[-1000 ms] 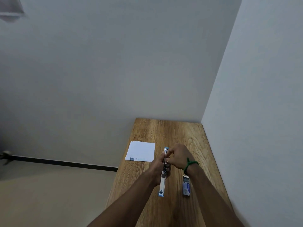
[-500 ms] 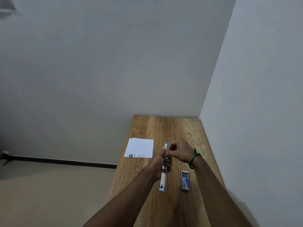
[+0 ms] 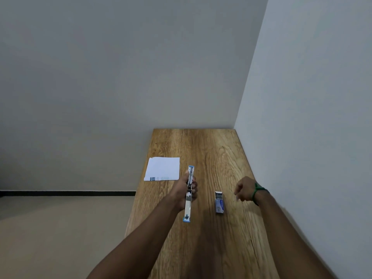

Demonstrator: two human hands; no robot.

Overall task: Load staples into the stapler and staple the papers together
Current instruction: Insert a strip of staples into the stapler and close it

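Between the left hand (image 3: 184, 191)'s clamped fingers sits the opened stapler (image 3: 189, 193), rigid, light, hinged; best gripped mid-body; right hand (image 3: 244, 189) loosely curled, holding nothing, just beside the staple box (image 3: 219, 202); papers (image 3: 163, 169) beyond left fingertips.

Wooden bench (image 3: 211, 150), long and narrow, pale brown with strong grain, running away from the camera into a room corner. Its far end and right side sit against plain grey-white walls (image 3: 120, 67). A dark skirting strip (image 3: 66, 193) runs along the foot of the far wall, left of the bench. Beige floor (image 3: 50, 238) below it, bare. Green band (image 3: 256, 193) around the wrist at the right side of the view. Light is dim and even
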